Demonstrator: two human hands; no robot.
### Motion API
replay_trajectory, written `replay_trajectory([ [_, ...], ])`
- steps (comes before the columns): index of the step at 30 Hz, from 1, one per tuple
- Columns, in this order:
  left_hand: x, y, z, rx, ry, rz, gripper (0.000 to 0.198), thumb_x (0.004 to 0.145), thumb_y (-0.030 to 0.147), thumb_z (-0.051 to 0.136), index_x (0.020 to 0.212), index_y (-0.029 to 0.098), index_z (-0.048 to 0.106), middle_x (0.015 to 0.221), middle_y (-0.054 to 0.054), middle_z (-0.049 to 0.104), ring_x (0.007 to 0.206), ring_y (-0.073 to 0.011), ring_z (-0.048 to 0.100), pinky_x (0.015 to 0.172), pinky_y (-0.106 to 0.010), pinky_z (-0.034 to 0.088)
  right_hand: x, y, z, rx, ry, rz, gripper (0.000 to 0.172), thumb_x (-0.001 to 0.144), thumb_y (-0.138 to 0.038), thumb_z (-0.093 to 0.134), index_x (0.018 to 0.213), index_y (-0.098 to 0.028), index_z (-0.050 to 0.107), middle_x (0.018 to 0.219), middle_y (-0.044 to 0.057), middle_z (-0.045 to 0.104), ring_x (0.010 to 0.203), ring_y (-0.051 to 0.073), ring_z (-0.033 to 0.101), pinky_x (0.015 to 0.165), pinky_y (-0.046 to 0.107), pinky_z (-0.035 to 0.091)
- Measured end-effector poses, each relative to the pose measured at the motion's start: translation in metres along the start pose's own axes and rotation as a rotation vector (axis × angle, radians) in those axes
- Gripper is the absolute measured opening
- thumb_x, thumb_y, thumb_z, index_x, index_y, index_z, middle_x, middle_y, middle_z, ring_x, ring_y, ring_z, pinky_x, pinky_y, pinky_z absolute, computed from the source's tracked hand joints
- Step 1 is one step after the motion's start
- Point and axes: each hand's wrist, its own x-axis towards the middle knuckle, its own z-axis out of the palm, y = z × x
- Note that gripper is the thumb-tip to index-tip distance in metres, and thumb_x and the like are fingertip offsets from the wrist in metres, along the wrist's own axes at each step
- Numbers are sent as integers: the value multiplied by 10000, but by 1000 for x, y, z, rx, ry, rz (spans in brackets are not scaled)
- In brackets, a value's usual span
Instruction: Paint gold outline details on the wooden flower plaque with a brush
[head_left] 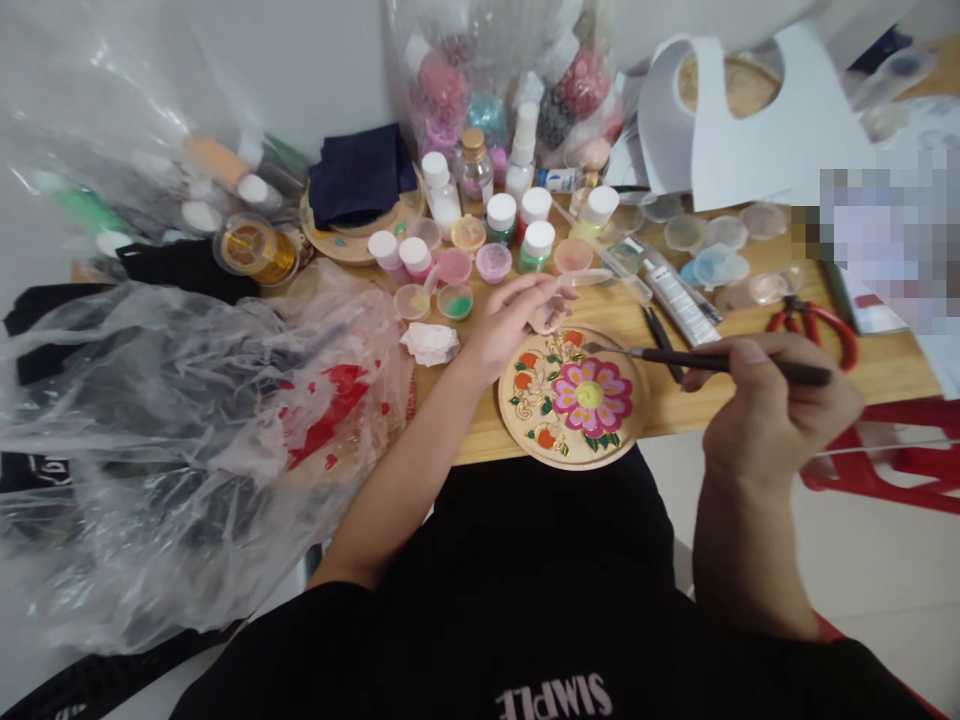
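Observation:
My right hand [772, 410] grips a palette knife [720, 361] by its dark handle. The thin metal blade points left, over the upper part of a round wooden plaque [510, 430]. Raised gold outlines on the plaque enclose a large pink flower [592, 398] with a yellow centre, orange blooms [547, 438] and green leaves. At the plaque's upper left edge, my left hand [510, 320] has its fingers curled around a small clear cup [550, 318], partly hidden by them. Whether the blade touches the plaque I cannot tell.
Small cups of paint [454, 302] and white-capped jars [537, 246] crowd the table behind the plaque. A crumpled tissue [430, 344] lies left of it. Rightward are a white tube [679, 300] and red-handled pliers [814, 325]. Clear plastic sheeting [187, 430] covers the left side.

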Motion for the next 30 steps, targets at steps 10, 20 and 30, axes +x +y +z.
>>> replay_trajectory([
  [10, 1, -1, 1, -7, 28, -13, 172, 894, 167, 582, 741, 150, 659, 828, -23, 707, 661, -77, 630, 623, -229, 453, 8, 12, -1, 119, 99, 204, 117, 600, -195, 578, 516, -209, 658, 444, -42, 569, 348, 120, 490, 408, 273, 389],
  [20, 2, -3, -5, 18, -22, 0, 157, 880, 203, 586, 758, 158, 674, 841, -24, 714, 691, -84, 627, 621, -216, 476, 15, 27, 1, 255, 113, 374, 87, 541, -201, 581, 474, -172, 627, 385, -20, 531, 305, 111, 481, 323, 216, 356],
  [30, 1, -1, -3, 9, -10, 8, 158, 867, 225, 601, 740, 152, 660, 839, -31, 701, 667, -79, 618, 600, -212, 477, 14, 28, 1, 253, 94, 358, 90, 569, -203, 588, 506, -153, 630, 390, -21, 533, 316, 101, 495, 336, 209, 345],
])
